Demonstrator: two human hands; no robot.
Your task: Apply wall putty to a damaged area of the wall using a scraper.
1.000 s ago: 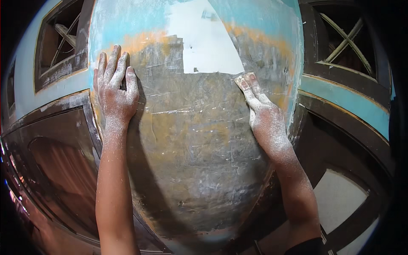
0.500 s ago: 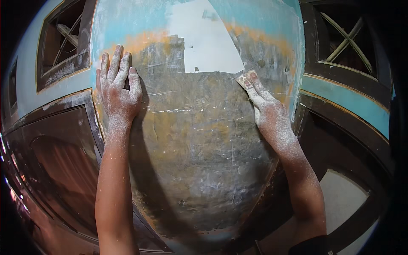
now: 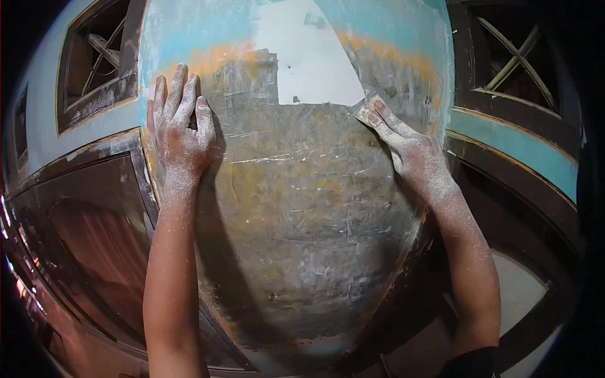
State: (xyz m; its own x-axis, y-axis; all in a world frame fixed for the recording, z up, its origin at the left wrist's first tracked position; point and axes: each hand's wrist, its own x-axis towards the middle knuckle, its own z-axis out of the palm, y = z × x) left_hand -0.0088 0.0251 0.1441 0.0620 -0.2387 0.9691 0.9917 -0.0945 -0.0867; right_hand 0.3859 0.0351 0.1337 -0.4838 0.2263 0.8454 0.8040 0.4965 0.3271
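Observation:
My left hand [image 3: 184, 129], coated in white dust, lies against the wall [image 3: 302, 183] at the left with its fingers spread. My right hand [image 3: 406, 142], also dusty, grips a putty knife [image 3: 365, 108], whose blade touches the wall at the lower right corner of a smooth white patch [image 3: 315, 60]. The fingertips press on the knife, and the thumb side is partly hidden. Below the patch the wall is bare, stained grey-brown and scratched. Orange and turquoise paint [image 3: 195, 34] shows higher up.
A brown wooden door panel [image 3: 88, 246] stands at the left, below a framed opening [image 3: 97, 53]. On the right is another dark frame with crossed bars [image 3: 518, 60]. A pale panel [image 3: 513, 290] shows beyond my right forearm.
My right hand and the putty knife have moved slightly right and a little up, and the wrist has swung right. My left hand stays on the wall; the whole view has shifted slightly.

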